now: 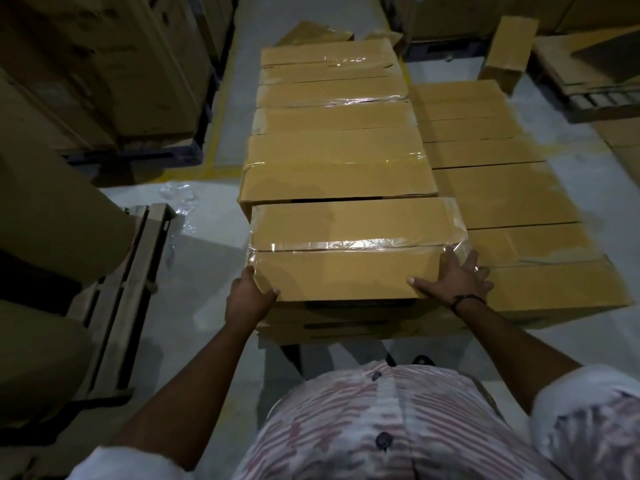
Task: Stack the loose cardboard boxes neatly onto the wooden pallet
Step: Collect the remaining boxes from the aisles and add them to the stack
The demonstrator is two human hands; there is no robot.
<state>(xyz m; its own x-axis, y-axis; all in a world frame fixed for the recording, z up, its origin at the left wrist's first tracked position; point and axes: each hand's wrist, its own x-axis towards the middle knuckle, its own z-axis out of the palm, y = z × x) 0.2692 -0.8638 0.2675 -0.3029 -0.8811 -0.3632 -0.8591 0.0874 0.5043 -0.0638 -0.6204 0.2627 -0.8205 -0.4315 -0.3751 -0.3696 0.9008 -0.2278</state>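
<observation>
Head view, warehouse aisle. The nearest box (346, 275), a long flat carton sealed lengthwise with clear tape (346, 244), lies at centre frame as the front member of the upper row of boxes (336, 150), just in front of its neighbour with a thin dark gap between them. A lower row (502, 188) runs along the right. The pallet beneath this stack cannot be made out; a wooden pallet (117, 292) shows at lower left.

The left hand (247, 296) clasps the carton's near left corner, thumb on top and fingers round the end. The right hand (453, 280) clasps the near right corner, thumb along the top edge and fingers spread over the taped end.

Handling, as judged: the walls look stiff and the corners hold their shape, so the short ends are the sound places to take hold. The glossy tape is likely slippery; bare cardboard should give better purchase. Weight cannot be told, though its length suits a two-handed hold.
</observation>
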